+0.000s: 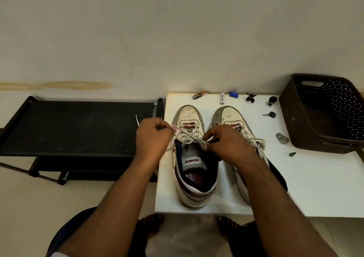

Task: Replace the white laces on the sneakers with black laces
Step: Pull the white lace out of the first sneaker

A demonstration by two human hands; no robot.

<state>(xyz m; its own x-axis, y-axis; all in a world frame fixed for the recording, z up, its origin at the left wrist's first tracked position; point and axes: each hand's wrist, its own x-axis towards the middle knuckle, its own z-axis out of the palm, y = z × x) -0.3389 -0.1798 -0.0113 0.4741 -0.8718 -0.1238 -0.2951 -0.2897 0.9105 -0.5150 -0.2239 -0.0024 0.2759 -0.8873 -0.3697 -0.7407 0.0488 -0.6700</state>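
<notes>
Flanking the sneakers [194, 154]: black rack [78, 128], brown basket [323, 115], scattered oddments.

arms: bare from wrists upward
hands [153, 138]: bare, no rings, no watch
sleeve [59, 253]: pale edge at lower left
feet [151, 220]: bare
lap: dark garment

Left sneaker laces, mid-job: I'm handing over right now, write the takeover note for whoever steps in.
Left hand: pinches one run of the white lace off the left side of the left sneaker.
Right hand: pinches the same lace at the top eyelets.
Both sneakers stand side by side on the white table, toes away from the person. The right sneaker is laced in white, its loose ends lying at its right side.
Done: the left sneaker's lace is being loosened at the top.
Left: strip both white laces, thread the black ones. No black laces are clearly visible.
</notes>
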